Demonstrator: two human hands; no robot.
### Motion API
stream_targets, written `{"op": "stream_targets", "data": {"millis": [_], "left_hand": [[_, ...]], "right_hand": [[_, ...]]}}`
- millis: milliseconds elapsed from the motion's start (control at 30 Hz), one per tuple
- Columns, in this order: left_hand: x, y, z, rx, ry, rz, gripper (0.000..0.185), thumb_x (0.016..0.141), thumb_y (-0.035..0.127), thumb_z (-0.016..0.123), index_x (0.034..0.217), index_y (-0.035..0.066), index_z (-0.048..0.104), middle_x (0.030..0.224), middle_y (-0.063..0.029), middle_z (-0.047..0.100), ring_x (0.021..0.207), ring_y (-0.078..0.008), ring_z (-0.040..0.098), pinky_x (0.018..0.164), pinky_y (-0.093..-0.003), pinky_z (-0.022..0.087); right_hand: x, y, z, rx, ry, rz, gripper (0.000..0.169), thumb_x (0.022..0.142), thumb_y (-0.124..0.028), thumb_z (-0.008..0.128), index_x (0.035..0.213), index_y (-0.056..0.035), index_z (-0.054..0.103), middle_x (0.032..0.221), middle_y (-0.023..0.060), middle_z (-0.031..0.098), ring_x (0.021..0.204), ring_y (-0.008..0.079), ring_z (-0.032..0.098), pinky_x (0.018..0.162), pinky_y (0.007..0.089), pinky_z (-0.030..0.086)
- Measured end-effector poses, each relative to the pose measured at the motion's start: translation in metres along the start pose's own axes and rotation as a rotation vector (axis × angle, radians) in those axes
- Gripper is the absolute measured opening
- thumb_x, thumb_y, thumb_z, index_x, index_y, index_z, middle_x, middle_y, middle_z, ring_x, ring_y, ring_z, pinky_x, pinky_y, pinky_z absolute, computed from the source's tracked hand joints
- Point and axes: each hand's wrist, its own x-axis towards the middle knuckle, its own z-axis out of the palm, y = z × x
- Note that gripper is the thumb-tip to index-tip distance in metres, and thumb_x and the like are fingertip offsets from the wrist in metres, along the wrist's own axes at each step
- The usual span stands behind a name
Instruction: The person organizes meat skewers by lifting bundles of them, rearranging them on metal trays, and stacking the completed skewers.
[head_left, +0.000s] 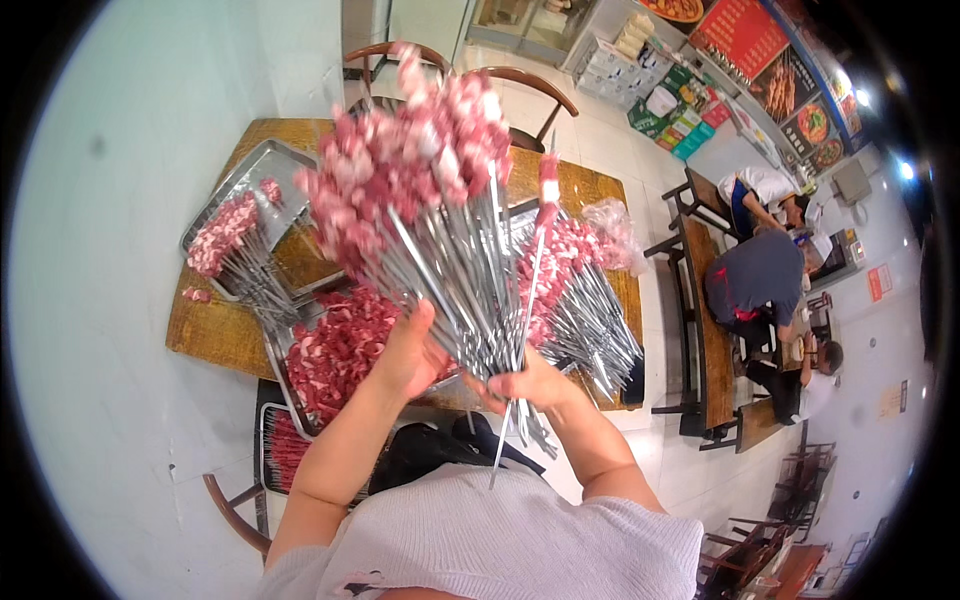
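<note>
A large bundle of metal skewers with raw meat pieces (420, 157) fans upward in front of me. Around the lower ends of the skewers my right hand (525, 382) is closed. My left hand (412, 352) lies against the left side of the bundle, fingers partly hidden behind it. One skewer slants apart at the bundle's right. Below the bundle, a metal tray holds loose raw meat strips (337, 360). To the right lies a pile of meat skewers (592, 300); a smaller pile (232, 240) rests at the left on another metal tray (281, 161).
These trays stand on a wooden table (195, 337). A crumpled plastic bag (615, 232) lies at its right edge. Lower left is a tray of red skewered meat (285, 450). Wooden chairs (536, 82) stand beyond the table. Several people are around other tables at the right.
</note>
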Motion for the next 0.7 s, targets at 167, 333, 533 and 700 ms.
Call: {"op": "stream_targets", "data": {"millis": [167, 333, 533, 700], "left_hand": [[0.019, -0.101, -0.017, -0.224, 0.082, -0.283, 0.044, 0.080, 0.030, 0.056, 0.112, 0.003, 0.043, 0.105, -0.0090, 0.054, 0.094, -0.0222, 0.054, 0.082, -0.0391, 0.044], [0.043, -0.161, 0.007, -0.252, 0.034, -0.334, 0.046, 0.080, 0.027, 0.057, 0.117, 0.004, 0.040, 0.113, -0.0082, 0.049, 0.104, -0.0216, 0.048, 0.091, -0.0411, 0.037], [0.070, -0.219, 0.029, -0.218, -0.036, -0.395, 0.041, 0.081, 0.019, 0.056, 0.118, 0.008, 0.041, 0.114, -0.0051, 0.049, 0.105, -0.0187, 0.047, 0.091, -0.0385, 0.035], [0.111, -0.271, 0.000, -0.103, 0.274, -0.536, 0.034, 0.082, 0.027, 0.055, 0.107, 0.004, 0.048, 0.103, -0.0042, 0.054, 0.096, -0.0150, 0.050, 0.086, -0.0323, 0.037]], "right_hand": [[-0.054, 0.029, -0.066, 0.076, 0.099, 0.121, 0.038, 0.061, -0.021, 0.061, 0.088, 0.0032, 0.049, 0.065, 0.0064, 0.050, 0.042, 0.0116, 0.046, 0.037, 0.0218, 0.036], [-0.104, 0.035, -0.125, 0.119, 0.203, 0.225, 0.041, 0.064, -0.031, 0.063, 0.085, 0.0012, 0.048, 0.063, 0.0044, 0.047, 0.042, 0.0102, 0.045, 0.037, 0.0215, 0.036], [-0.156, 0.041, -0.186, 0.123, 0.224, 0.263, 0.057, 0.060, -0.032, 0.067, 0.099, 0.0042, 0.048, 0.061, 0.0050, 0.047, 0.042, 0.0114, 0.044, 0.036, 0.0224, 0.036], [-0.151, 0.076, -0.286, 0.086, 0.293, 0.489, 0.041, 0.061, -0.026, 0.067, 0.089, 0.0008, 0.054, 0.069, 0.0083, 0.056, 0.050, 0.0135, 0.050, 0.041, 0.0228, 0.037]]}}
